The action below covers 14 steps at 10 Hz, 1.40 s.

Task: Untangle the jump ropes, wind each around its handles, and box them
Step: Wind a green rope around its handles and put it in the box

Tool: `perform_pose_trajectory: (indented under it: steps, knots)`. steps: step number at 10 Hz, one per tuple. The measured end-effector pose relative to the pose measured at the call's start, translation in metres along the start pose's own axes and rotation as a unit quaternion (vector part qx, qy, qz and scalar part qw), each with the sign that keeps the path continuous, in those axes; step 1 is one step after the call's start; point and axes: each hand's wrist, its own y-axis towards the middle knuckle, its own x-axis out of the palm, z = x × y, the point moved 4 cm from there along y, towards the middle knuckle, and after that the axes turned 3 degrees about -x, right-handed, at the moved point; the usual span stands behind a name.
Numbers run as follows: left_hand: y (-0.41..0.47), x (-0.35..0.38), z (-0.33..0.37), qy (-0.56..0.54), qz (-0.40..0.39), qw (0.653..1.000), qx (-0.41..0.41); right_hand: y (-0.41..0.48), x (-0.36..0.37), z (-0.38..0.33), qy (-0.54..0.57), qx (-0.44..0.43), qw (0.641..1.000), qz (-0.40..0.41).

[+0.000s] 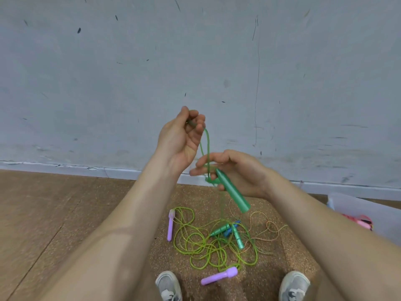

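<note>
Currently pinching a thin green plastic cord (207, 144) in the raised left grip (182, 140), just above the right grip (234, 172); clasping that rope's dark green plastic handle (235, 192) in the right grip, with cord draped over the fingers. Standing over a tangled lime-green rope (208, 246) with lilac plastic handles (219, 276) on the brown cork floor (65, 213), near a translucent plastic box (355, 211).

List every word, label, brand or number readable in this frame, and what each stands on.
None can be read anywhere.
On the wall: only dark scuffs and scratches, no writing.
The green handle, green rope and purple handles: plain, no print.
On the shoes: pale patches on the tongues, too blurred to read.
</note>
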Motion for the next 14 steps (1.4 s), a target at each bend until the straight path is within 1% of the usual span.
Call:
perform_pose_trajectory:
  steps: [1,2,3,4,5,6,7,8,9,10,11,12,13,14]
  knots:
    - [0.010,-0.009,0.010,-0.084,0.029,0.996,0.027,-0.004,-0.001,0.007,-0.144,0.009,0.989,-0.036]
    - [0.020,-0.025,0.029,-0.175,0.056,0.981,0.066,-0.009,-0.002,0.014,-0.267,0.016,0.963,-0.038]
    - [0.021,-0.042,0.040,-0.148,0.100,0.980,0.093,-0.014,-0.006,0.010,-0.064,0.035,0.997,0.019]
    - [0.021,-0.062,0.048,0.286,0.187,0.937,0.072,-0.021,-0.015,-0.004,0.113,0.016,0.985,0.127]
    - [0.015,-0.068,0.052,0.776,0.178,0.604,0.026,-0.024,-0.021,-0.017,0.117,-0.034,0.972,0.201]
    - [-0.008,-0.041,0.013,0.663,0.020,0.745,-0.077,-0.019,-0.021,-0.022,0.093,-0.086,0.960,0.248]
    - [-0.034,-0.009,-0.035,0.541,-0.139,0.808,-0.189,-0.012,-0.024,-0.025,0.024,-0.122,0.935,0.333]
    - [-0.042,-0.004,-0.059,0.485,-0.189,0.827,-0.212,-0.010,-0.032,-0.023,0.001,-0.117,0.909,0.399]
    - [-0.040,-0.007,-0.070,0.488,-0.177,0.829,-0.207,-0.006,-0.032,-0.016,0.013,-0.090,0.910,0.404]
    - [-0.041,-0.006,-0.076,0.534,-0.173,0.808,-0.180,-0.003,-0.031,-0.011,-0.020,-0.076,0.908,0.410]
    - [-0.042,-0.002,-0.083,0.567,-0.187,0.790,-0.137,-0.004,-0.036,-0.012,-0.038,-0.074,0.897,0.433]
    - [-0.039,0.001,-0.083,0.597,-0.170,0.780,-0.076,-0.008,-0.036,-0.016,0.057,-0.070,0.902,0.423]
    - [-0.033,-0.002,-0.080,0.622,-0.158,0.766,-0.033,-0.013,-0.031,-0.023,0.052,-0.037,0.921,0.385]
    - [-0.028,-0.002,-0.071,0.639,-0.138,0.757,0.014,-0.018,-0.034,-0.021,-0.042,-0.001,0.940,0.339]
